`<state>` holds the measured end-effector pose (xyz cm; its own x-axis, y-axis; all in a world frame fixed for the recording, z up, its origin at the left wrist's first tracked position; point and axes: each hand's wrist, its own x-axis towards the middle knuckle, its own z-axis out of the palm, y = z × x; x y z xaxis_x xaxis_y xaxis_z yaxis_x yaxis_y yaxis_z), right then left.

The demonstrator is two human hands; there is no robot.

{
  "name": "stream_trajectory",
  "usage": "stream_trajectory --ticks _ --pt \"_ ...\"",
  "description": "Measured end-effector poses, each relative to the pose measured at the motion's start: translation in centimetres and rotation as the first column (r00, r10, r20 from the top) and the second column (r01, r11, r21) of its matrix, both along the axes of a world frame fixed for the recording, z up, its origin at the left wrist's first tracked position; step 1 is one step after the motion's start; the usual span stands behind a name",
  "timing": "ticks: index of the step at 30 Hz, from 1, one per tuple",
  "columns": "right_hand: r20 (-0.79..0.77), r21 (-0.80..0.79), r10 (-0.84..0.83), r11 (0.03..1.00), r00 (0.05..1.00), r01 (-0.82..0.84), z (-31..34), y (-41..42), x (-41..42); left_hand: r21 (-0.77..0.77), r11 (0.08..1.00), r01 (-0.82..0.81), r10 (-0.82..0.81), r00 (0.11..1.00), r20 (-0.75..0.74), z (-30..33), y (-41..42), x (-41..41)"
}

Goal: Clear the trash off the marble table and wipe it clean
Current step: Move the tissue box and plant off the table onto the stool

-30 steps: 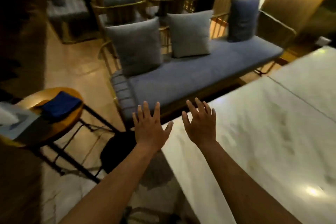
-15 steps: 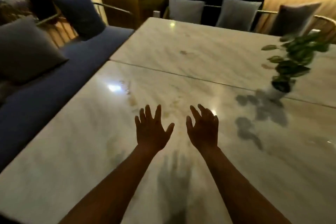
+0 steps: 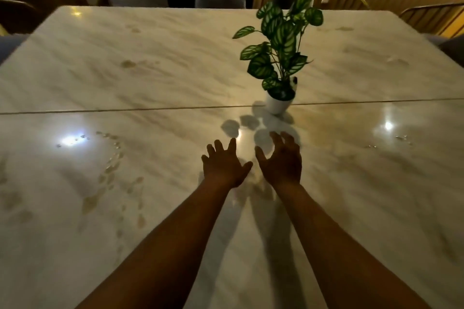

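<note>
A: Both the left hand (image 3: 224, 167) and right hand (image 3: 281, 161) were held spread and empty above the surface (image 3: 351, 208).

B: No trash was seen; dried stains (image 3: 110, 183) left of the near middle would best be wiped first, the potted plant (image 3: 278, 57) spared.

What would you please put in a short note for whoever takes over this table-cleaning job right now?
Left hand: open, fingers spread, holding nothing, above the marble table.
Right hand: open, fingers relaxed, also empty.
No cloth or trash bin in view.
On the table: potted plant standing on the centre seam; droplets and smears on the near left; a few droplets near right; faint stains on the far half.
Done: no loose trash visible on the table.
Left: fetch a cloth and wipe the whole top, around the plant.
</note>
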<state>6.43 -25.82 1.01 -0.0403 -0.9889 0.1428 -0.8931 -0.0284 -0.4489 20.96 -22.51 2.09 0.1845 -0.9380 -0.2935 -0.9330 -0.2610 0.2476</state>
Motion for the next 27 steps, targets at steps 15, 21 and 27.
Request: stream_trajectory --ticks 15,21,27 --pt "0.245 0.047 -0.113 0.993 0.963 0.104 -0.8 -17.3 0.1 0.130 0.988 0.078 -0.086 0.995 0.057 -3.8 -10.4 0.5" --pt "0.329 -0.019 -0.104 0.993 0.939 0.117 -2.0 -17.4 0.1 0.131 0.987 0.091 -0.099 0.993 0.060 -4.2 -10.6 0.6" --pt "0.417 0.035 -0.117 0.993 0.901 0.113 -0.3 -15.9 -0.1 0.137 0.979 0.153 -0.163 0.984 0.068 -3.8 -9.9 1.3"
